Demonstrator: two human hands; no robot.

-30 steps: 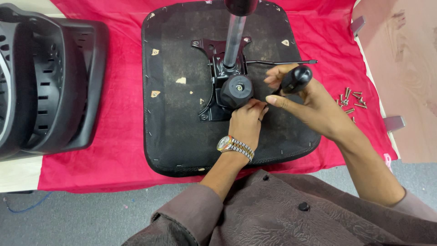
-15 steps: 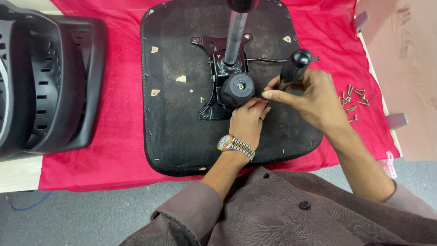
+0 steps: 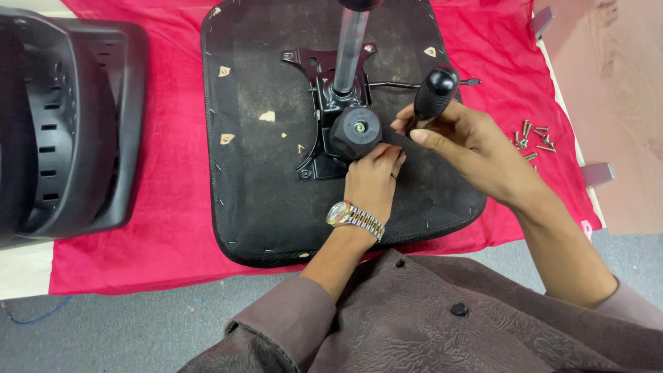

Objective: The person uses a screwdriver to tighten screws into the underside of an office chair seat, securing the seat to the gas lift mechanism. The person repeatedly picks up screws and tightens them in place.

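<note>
Landmark: the upturned seat pan point(image 3: 262, 193), black fabric underside facing up, lying on a red cloth point(image 3: 159, 228).

Nearest the camera, at the seat pan's near half: left hand point(image 3: 371, 181), wristwatch point(image 3: 355, 216) on the wrist, fingers curled together and pressed against the underside of the round black knob point(image 3: 356, 131). Whether it grips the knob or a small part beneath it, cannot tell; fingertips hidden.

Just right of that, over the seat pan's right half: right hand point(image 3: 469, 148) clamped on a black-handled screwdriver point(image 3: 431, 97). Handle's long axis tilts up and away to the right, tip end pointing down-left toward the knob and left hand. Shaft is hidden behind the fingers. Right hand is the nearer one to the tool; left is nearer the knob. The two hands are almost touching.

Seat pan centre: knob sits on the black metal mechanism plate point(image 3: 314, 110), with a silver gas cylinder point(image 3: 349, 48) rising from it toward the far edge. A thin lever rod point(image 3: 394, 85) runs right from the plate, behind the handle.

Right of the seat pan, near the cloth's right edge: small pile of screws point(image 3: 532, 135), apart from the right hand, open cloth between.

Left of the seat pan, well apart: black plastic backrest shell point(image 3: 62, 131). Open room on the seat's left half.
</note>
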